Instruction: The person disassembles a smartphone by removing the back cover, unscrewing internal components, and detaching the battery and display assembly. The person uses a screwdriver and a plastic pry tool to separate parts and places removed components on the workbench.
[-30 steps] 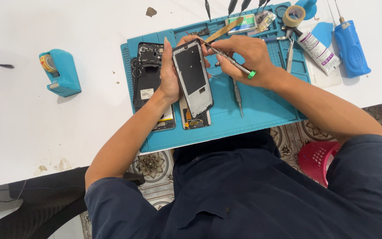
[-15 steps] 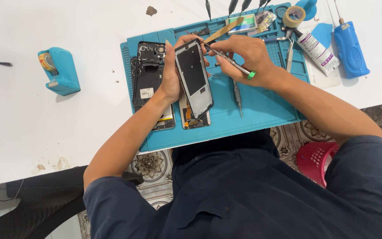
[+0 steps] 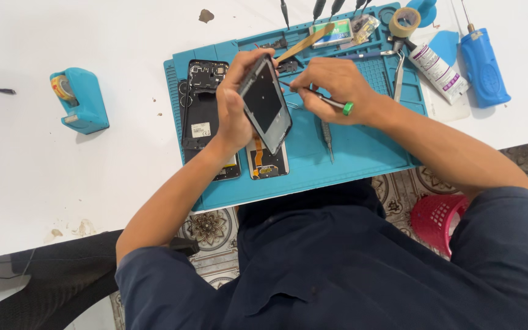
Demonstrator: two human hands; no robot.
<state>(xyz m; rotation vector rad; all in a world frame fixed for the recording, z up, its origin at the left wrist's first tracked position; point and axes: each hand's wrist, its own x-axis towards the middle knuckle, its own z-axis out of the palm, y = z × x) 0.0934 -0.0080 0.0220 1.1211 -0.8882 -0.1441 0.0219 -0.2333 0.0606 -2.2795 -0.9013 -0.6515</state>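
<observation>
My left hand [image 3: 234,107] grips a dark phone screen panel [image 3: 266,104], tilted up on edge above the blue work mat [image 3: 362,146]. My right hand [image 3: 331,82] holds a thin tool with a green end cap [image 3: 337,105], its tip at the panel's right edge. Under the panel lies a flat phone part with an orange flex cable [image 3: 267,162]. An opened phone body with a black battery [image 3: 204,113] rests on the mat to the left of my left hand.
Metal tweezers [image 3: 327,137] lie on the mat. At the back are a tape roll [image 3: 404,21], a white glue tube [image 3: 438,64], a blue pen-like device [image 3: 483,61] and several screwdrivers. A blue tape dispenser [image 3: 79,101] stands far left. A pink basket [image 3: 438,220] sits on the patterned floor.
The panel has tilted from nearly flat up onto its edge in my left hand. My right hand stays at its right edge with the tool.
</observation>
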